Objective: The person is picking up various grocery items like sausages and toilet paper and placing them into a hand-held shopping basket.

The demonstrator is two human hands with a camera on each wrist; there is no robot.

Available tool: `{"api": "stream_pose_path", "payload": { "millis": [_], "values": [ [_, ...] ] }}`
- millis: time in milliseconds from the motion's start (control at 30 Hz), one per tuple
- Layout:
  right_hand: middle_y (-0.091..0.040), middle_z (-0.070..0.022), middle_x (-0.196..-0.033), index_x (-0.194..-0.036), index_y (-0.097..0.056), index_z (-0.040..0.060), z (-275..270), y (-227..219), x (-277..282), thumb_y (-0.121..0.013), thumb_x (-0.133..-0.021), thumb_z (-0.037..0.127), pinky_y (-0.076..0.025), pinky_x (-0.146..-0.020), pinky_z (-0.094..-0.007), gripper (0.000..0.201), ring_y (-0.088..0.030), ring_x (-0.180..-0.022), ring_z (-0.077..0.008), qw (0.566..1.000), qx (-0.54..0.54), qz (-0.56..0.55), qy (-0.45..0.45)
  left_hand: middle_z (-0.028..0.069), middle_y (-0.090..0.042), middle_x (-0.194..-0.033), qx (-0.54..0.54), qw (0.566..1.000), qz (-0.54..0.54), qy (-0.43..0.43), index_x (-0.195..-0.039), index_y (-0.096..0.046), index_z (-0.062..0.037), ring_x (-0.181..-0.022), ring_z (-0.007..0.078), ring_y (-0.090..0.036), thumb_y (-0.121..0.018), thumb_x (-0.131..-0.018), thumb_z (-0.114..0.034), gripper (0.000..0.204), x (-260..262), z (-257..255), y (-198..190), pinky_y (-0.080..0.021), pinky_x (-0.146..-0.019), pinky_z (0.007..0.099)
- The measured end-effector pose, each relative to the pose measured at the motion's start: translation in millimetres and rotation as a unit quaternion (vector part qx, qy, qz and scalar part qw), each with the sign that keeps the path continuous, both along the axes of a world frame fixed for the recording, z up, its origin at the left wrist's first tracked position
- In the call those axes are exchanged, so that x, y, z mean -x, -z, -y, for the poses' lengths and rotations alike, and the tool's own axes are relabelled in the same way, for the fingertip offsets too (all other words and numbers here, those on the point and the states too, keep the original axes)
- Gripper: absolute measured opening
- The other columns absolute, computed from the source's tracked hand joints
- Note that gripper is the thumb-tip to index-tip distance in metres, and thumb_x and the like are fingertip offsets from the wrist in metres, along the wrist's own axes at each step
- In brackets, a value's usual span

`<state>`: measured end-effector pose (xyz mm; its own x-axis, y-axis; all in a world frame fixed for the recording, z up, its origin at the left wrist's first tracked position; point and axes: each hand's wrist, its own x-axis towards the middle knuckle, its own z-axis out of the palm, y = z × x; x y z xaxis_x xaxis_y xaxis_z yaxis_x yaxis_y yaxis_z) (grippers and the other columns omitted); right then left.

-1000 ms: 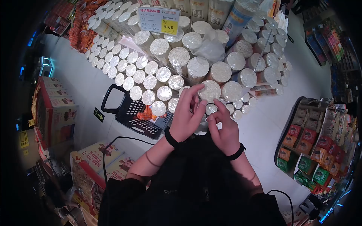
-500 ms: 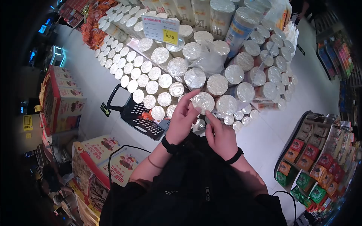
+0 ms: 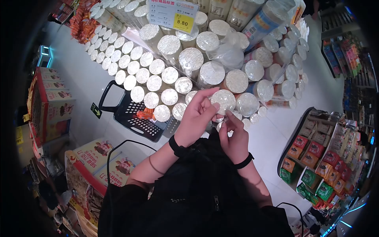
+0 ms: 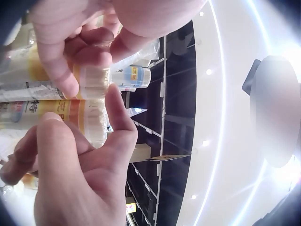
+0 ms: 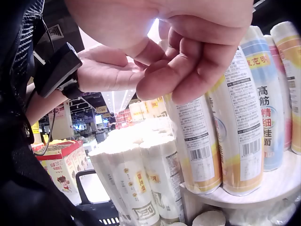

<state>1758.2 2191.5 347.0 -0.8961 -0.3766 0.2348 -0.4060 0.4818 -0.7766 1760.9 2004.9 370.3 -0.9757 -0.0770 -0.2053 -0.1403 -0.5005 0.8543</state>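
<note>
In the head view a round-topped, clear-wrapped noodle pack [image 3: 224, 101] stands upright at the near corner of the display. My left hand [image 3: 196, 117] holds its top end, index finger stretched along the far left edge and thumb at the near rim. Close on the right, my right hand [image 3: 235, 139] has thumb and index finger apart, with the index tip at the pack's near edge. In the left wrist view left fingertips press the labelled pack [image 4: 96, 82], beside a second pack [image 4: 96, 127]. The right wrist view shows the right fingers [image 5: 178, 80] bent over the pack tops.
Many noodle packs crowd the tiered display around a price sign [image 3: 173, 15]. A crumpled clear plastic bag [image 3: 228, 53] lies on top. A black shopping basket [image 3: 139, 128] with orange packets sits left. Stacked boxes [image 3: 100, 158] and a snack rack [image 3: 312, 154] flank me.
The head view has shifted, moving the whole scene. Both hands stay at the same pack, which keeps its place among its neighbours; the fingers shift slightly along its top edge.
</note>
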Motion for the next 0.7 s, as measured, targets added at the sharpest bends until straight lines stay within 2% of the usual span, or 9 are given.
{"api": "stream_pose_path", "payload": {
  "millis": [167, 200, 300, 333, 533, 633, 700],
  "values": [
    [-0.073, -0.0115, -0.082, -0.148, -0.055, 0.0043, 7.1, 6.9, -5.6, -0.072, -0.099, 0.003, -0.059, -0.063, -0.0377, 0.051, -0.075, -0.069, -0.0246, 0.999, 0.008, -0.014, 0.032, -0.0037, -0.049, -0.083, 0.007, 1.0, -0.011, 0.012, -0.157, -0.05, -0.005, -0.076, 0.0063, -0.056, -0.057, -0.11, -0.003, 0.047, 0.8, 3.4, 5.0, -0.062, -0.093, 0.0338],
    [-0.073, -0.0114, -0.082, -0.148, -0.054, 0.0037, 7.4, 10.7, -7.6, -0.072, -0.099, 0.003, -0.06, -0.064, -0.038, 0.052, -0.075, -0.07, -0.0244, 0.999, 0.016, -0.002, 0.036, -0.0023, -0.057, -0.09, -0.024, 0.999, -0.024, 0.02, -0.158, -0.048, -0.0052, -0.085, 0.0086, -0.062, -0.056, -0.11, -0.002, 0.049, -1.3, 5.3, 11.8, -0.061, -0.097, 0.0348],
    [-0.073, -0.011, -0.082, -0.148, -0.053, 0.0035, 12.0, 12.1, -12.2, -0.072, -0.099, 0.004, -0.06, -0.065, -0.0381, 0.052, -0.075, -0.071, -0.0238, 0.998, 0.027, -0.009, 0.054, 0.0013, -0.066, -0.105, -0.073, 0.997, 0.003, 0.025, -0.159, -0.046, -0.0057, -0.099, 0.0119, -0.068, -0.056, -0.11, -0.002, 0.051, -3.9, 6.7, 11.0, -0.06, -0.102, 0.0356],
    [-0.073, -0.0109, -0.082, -0.148, -0.054, 0.0037, 11.3, 14.0, -13.3, -0.072, -0.1, 0.004, -0.06, -0.065, -0.0381, 0.052, -0.075, -0.071, -0.0234, 0.998, 0.02, 0.001, 0.059, 0.0054, -0.069, -0.122, -0.062, 0.997, -0.006, 0.047, -0.16, -0.044, -0.0063, -0.111, 0.0146, -0.069, -0.054, -0.11, -0.003, 0.051, -5.5, 10.8, 16.1, -0.059, -0.105, 0.0362],
    [-0.072, -0.0103, -0.083, -0.148, -0.055, 0.0042, 15.2, 13.1, -14.9, -0.071, -0.099, 0.004, -0.06, -0.066, -0.037, 0.051, -0.073, -0.07, -0.0226, 0.997, 0.027, 0.008, 0.074, 0.0065, -0.07, -0.124, -0.074, 0.996, 0.015, 0.041, -0.16, -0.044, -0.0069, -0.108, 0.0146, -0.07, -0.054, -0.111, -0.003, 0.05, -2.9, 11.1, 9.5, -0.059, -0.104, 0.0359],
    [-0.073, -0.014, -0.095, -0.154, -0.041, 0.0027, 13.0, 9.8, -16.3, -0.068, -0.102, -0.001, -0.061, -0.076, -0.0358, 0.058, -0.074, -0.08, -0.0221, 0.998, -0.013, 0.035, 0.05, 0.0036, -0.067, -0.115, -0.078, 0.996, 0.021, 0.041, -0.159, -0.045, -0.0066, -0.104, 0.0131, -0.069, -0.054, -0.111, -0.002, 0.05, -1.8, 11.4, 8.0, -0.06, -0.104, 0.0359],
    [-0.073, -0.0144, -0.096, -0.154, -0.04, 0.003, 13.6, 10.5, -15.8, -0.068, -0.102, -0.001, -0.061, -0.075, -0.0358, 0.059, -0.075, -0.081, -0.0224, 0.998, -0.008, 0.027, 0.048, 0.0009, -0.063, -0.102, -0.085, 0.996, 0.026, 0.026, -0.159, -0.047, -0.0064, -0.094, 0.0084, -0.066, -0.054, -0.109, 0.001, 0.051, -2.1, 9.4, 4.4, -0.059, -0.094, 0.0295]
  ]
}}
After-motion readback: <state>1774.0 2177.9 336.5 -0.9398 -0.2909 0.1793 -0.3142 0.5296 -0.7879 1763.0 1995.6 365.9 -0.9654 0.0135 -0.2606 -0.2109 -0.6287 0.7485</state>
